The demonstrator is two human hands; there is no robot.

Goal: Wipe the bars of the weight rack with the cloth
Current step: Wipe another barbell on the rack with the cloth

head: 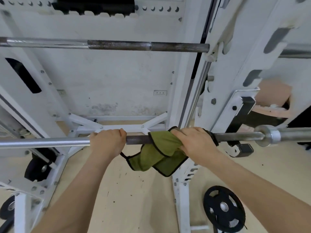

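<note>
A steel barbell runs left to right across the white weight rack at waist height. My left hand is wrapped around its dark knurled middle. Just to the right, my right hand presses a green cloth with black trim over the same bar. The cloth drapes around the bar and hangs below it. A second barbell, rusty in its middle section, rests higher up on the rack.
A black weight plate lies on the beige floor at the lower right. More black plates sit on pegs at the lower left. A white rack upright stands below the cloth. A stained wall with sockets is behind.
</note>
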